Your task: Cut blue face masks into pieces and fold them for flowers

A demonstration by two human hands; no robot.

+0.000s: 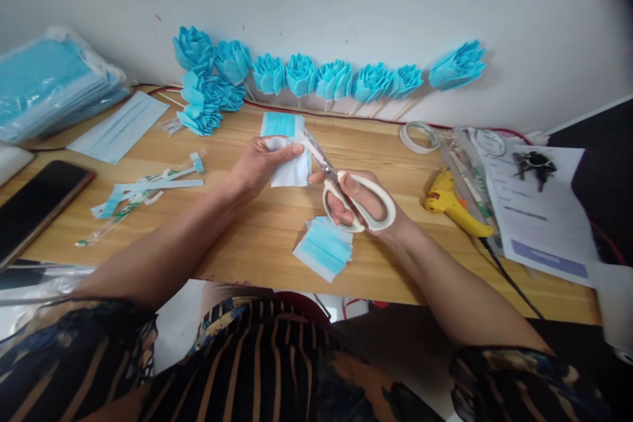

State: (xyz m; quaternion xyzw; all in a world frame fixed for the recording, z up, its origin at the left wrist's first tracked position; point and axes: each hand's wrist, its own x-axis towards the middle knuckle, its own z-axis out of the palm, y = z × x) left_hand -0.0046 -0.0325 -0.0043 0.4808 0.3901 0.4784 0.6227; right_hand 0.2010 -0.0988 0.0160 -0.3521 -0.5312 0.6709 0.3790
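Between the thumb and fingers of my left hand (262,161) is a white and blue piece of face mask (290,173). My right hand (363,201) has its thumb and fingers through the white handles of a pair of scissors (378,203). The scissor blades point up and left and meet the top right edge of the held piece. Behind it lies another blue mask piece (277,124), partly covered. A small stack of cut mask pieces (324,249) rests on the table below my right hand.
Blue flowers on sticks (334,80) lean along the wall. At left are a bag of masks (44,82), a flat mask (119,126), cut strips (153,186) and a phone (42,204). A tape roll (419,137), yellow glue gun (455,203), papers (539,224) and keys (535,165) lie at right.
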